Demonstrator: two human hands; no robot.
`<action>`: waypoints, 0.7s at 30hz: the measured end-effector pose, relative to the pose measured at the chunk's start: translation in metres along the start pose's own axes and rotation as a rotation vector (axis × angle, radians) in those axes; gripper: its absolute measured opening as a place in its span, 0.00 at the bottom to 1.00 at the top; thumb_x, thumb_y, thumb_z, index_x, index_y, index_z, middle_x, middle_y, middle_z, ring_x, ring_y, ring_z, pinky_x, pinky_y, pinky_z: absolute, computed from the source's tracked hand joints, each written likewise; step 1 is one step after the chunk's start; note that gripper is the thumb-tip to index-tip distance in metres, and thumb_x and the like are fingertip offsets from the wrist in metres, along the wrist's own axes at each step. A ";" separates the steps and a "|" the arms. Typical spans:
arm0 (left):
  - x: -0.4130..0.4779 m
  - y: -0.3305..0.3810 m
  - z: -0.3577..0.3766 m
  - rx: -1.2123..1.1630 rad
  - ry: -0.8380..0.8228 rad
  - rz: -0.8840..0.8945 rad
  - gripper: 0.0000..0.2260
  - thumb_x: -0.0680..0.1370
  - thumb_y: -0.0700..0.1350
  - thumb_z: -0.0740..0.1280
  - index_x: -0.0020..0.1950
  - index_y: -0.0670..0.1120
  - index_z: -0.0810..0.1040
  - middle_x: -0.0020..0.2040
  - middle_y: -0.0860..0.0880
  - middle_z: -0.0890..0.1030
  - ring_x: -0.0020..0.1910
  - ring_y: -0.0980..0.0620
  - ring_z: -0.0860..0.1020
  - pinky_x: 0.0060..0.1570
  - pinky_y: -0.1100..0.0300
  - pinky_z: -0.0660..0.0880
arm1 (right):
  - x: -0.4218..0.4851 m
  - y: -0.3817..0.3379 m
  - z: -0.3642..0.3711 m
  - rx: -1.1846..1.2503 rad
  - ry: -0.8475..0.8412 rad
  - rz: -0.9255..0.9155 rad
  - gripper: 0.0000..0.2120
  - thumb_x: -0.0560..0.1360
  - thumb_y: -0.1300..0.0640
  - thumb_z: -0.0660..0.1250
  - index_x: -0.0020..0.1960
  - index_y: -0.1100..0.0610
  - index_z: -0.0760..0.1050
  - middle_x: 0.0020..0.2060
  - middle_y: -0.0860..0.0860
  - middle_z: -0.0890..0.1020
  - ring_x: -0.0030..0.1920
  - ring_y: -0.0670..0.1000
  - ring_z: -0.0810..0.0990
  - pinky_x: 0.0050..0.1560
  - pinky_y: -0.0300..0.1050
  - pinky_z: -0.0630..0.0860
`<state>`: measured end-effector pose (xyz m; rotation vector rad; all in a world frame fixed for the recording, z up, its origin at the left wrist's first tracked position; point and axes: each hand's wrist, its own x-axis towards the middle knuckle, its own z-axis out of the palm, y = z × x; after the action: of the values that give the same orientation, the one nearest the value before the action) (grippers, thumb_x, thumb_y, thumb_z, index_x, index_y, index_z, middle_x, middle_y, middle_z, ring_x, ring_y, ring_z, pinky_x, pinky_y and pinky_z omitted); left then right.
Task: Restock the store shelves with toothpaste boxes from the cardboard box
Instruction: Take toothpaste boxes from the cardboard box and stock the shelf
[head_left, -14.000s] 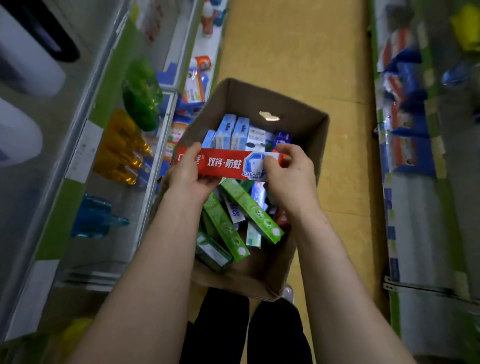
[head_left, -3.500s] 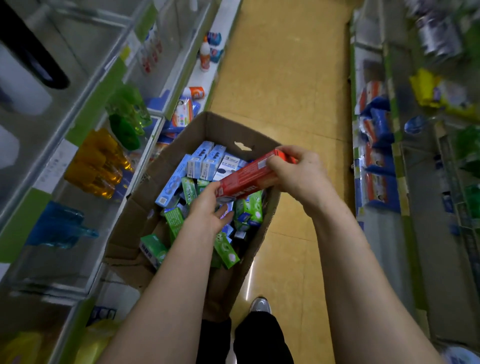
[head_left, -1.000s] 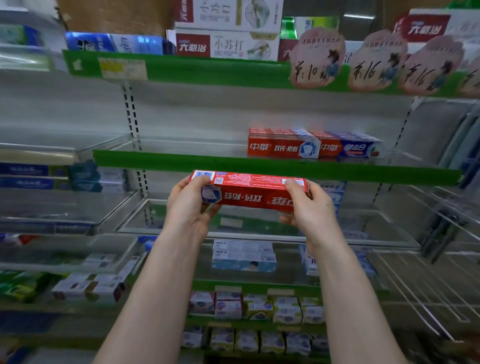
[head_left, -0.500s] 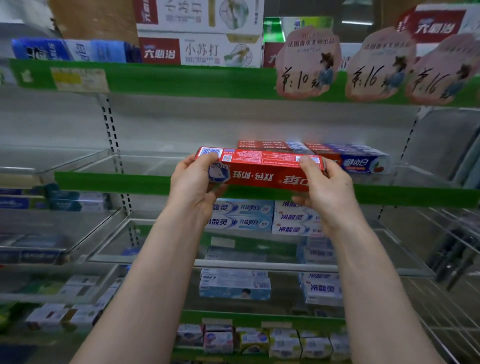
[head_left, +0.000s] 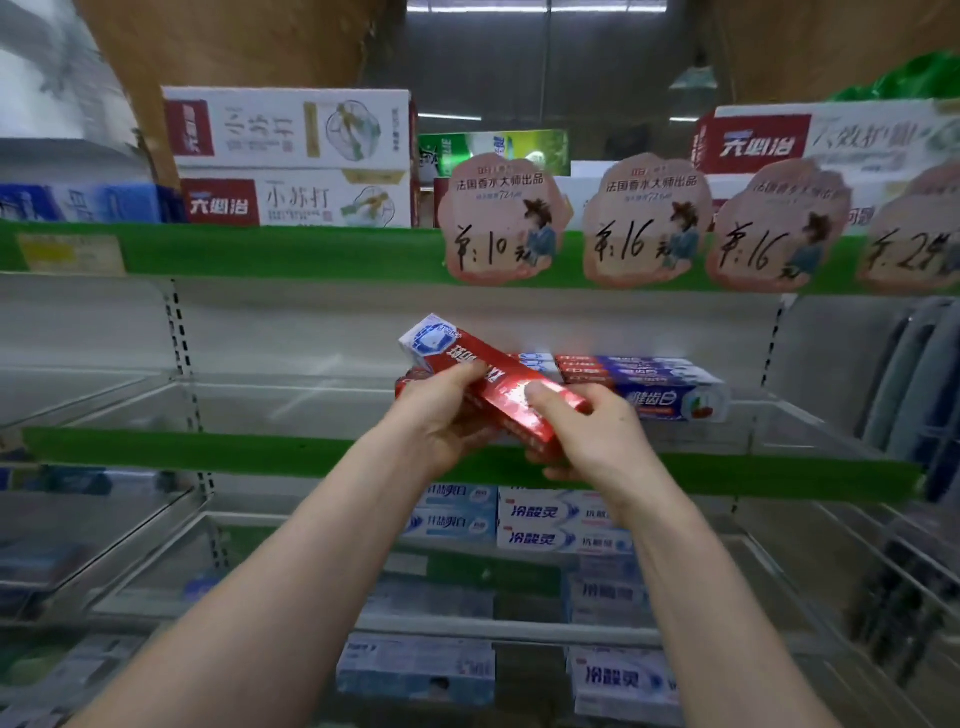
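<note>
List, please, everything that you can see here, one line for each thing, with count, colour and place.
held box: 1, red with a blue-white end, tilted, in both hands before the middle shelf
shelf stack: several boxes, red and blue-white, on the middle shelf behind the hands; count unclear
middle shelf: 1, green edge
top shelf: 1, green edge
price tags: 4, pink, on the top shelf's edge, rightmost cut off
white boxes: at least 3, red logo, on the top shelf
lower boxes: many, white-blue, on shelves below
left hand: 1, holds the held box
right hand: 1, holds its near end
</note>
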<state>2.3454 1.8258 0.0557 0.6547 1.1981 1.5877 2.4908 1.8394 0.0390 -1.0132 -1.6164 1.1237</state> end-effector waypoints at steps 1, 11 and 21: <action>0.000 -0.001 0.005 0.046 -0.025 -0.024 0.12 0.78 0.45 0.66 0.58 0.41 0.74 0.49 0.41 0.82 0.45 0.45 0.81 0.37 0.54 0.78 | 0.001 0.002 -0.001 0.003 -0.019 0.009 0.21 0.76 0.44 0.66 0.64 0.54 0.69 0.48 0.51 0.80 0.42 0.48 0.83 0.40 0.42 0.80; 0.005 0.049 0.001 0.911 -0.143 -0.002 0.17 0.75 0.42 0.69 0.63 0.43 0.74 0.47 0.43 0.83 0.44 0.46 0.82 0.45 0.51 0.79 | 0.049 -0.002 -0.037 -0.029 0.033 -0.016 0.25 0.76 0.41 0.64 0.67 0.53 0.69 0.63 0.55 0.76 0.58 0.55 0.77 0.56 0.52 0.76; 0.015 0.063 -0.005 1.543 -0.203 0.350 0.21 0.76 0.43 0.68 0.69 0.53 0.73 0.57 0.52 0.79 0.50 0.53 0.78 0.49 0.59 0.73 | 0.071 -0.003 -0.029 -0.345 -0.111 -0.139 0.26 0.75 0.61 0.69 0.71 0.54 0.68 0.67 0.53 0.73 0.58 0.58 0.79 0.49 0.52 0.81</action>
<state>2.3117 1.8373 0.1100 1.9844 2.1010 0.4999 2.4991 1.9118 0.0623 -1.0509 -1.9847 0.8364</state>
